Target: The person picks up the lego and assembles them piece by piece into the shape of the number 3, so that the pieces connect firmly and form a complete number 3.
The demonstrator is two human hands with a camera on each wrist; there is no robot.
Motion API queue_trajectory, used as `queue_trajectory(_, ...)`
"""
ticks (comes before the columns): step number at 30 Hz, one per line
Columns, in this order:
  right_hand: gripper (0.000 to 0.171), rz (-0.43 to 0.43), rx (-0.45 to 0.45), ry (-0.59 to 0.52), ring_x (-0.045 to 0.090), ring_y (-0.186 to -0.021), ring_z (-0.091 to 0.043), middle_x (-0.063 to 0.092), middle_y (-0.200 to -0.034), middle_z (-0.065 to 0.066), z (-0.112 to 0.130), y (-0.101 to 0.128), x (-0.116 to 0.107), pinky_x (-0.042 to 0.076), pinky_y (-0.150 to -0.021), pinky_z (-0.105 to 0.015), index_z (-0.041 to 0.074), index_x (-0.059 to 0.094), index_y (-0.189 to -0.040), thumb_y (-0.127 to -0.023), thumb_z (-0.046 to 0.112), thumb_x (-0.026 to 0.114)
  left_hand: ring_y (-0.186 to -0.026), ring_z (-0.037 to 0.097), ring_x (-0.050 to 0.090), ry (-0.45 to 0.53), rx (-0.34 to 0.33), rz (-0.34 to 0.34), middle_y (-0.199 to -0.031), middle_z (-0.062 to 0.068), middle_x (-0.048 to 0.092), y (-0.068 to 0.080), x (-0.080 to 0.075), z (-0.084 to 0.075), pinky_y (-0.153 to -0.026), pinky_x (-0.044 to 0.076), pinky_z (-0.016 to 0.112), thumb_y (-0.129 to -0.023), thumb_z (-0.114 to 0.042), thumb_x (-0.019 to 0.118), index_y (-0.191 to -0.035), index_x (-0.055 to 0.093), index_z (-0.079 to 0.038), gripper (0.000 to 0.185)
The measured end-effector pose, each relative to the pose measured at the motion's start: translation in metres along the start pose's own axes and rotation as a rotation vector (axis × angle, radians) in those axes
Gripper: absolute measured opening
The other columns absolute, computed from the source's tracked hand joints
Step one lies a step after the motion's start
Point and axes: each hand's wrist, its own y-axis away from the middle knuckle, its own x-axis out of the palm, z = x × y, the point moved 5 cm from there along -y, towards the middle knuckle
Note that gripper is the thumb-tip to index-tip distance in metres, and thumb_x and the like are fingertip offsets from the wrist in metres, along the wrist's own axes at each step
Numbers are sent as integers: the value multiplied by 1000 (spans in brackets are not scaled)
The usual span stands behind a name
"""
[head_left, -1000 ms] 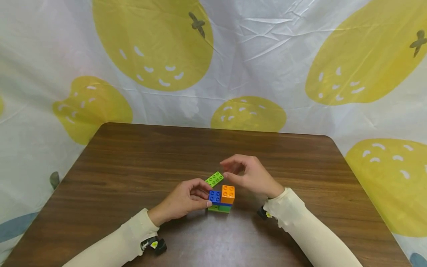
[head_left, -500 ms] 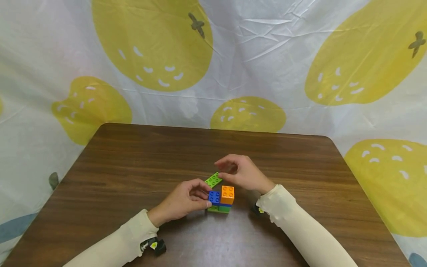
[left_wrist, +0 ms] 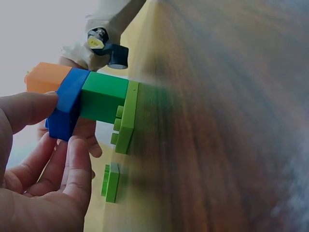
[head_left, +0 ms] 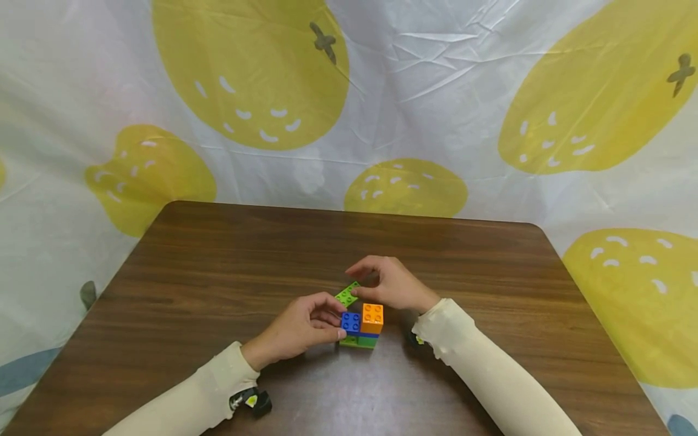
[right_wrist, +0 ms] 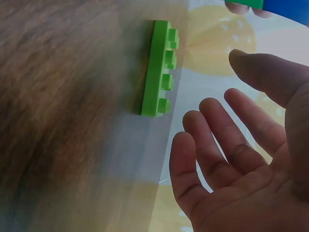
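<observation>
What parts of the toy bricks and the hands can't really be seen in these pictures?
- Loose flat lime-green studded plate: in the head view the right hand covers its far end.
- Stacked plastic brick block: in the head view its left side is hidden by the left hand.
- Orange square brick: left wrist view shows only a blurred corner.
- Dark wooden table: blurred in both wrist views.

Flat lime-green plate (head_left: pixel 348 294) studs up on table, just behind stacked blue-orange-green block tower (head_left: pixel 362 327)
</observation>
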Motion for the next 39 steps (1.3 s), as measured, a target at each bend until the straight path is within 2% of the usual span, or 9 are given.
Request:
queue_trajectory(10,41,24,21,54,72,-109,-23,75,-123,-9,-6,-2,5,63,-92,-43,8,73,-129,-92,18,83,-106,22,71,1,2,-1,-120,11,71,0,0,1,-92,61,24,-93,-17,83,-125,67,-4,38)
queue_trajectory(19,40,54,-1,96,71,-97,-14,78,-116,-3,-11,-4,12,61,-87,-33,11,74,-128,-91,22,85,-106,22,71,10,7,2,-121,12,71,0,0,0,-91,61,24,-93,-15,82,-125,66,-4,37)
queue_trajectory(33,35,86,-1,121,65,-94,-13,74,-113,-1,-14,-5,16,56,-84,-28,12,76,-125,-92,21,84,-106,22,71,18,6,4,-121,12,70,1,0,-2,-90,61,24,-93,-15,82,-125,66,-3,37)
queue_trajectory(39,33,100,-18,125,62,-94,-17,72,-115,-3,-14,-5,17,54,-81,-28,11,76,-125,-92,14,82,-106,22,71,16,2,6,-120,12,71,0,0,-1,-89,61,24,-93,-16,82,-125,66,-3,37)
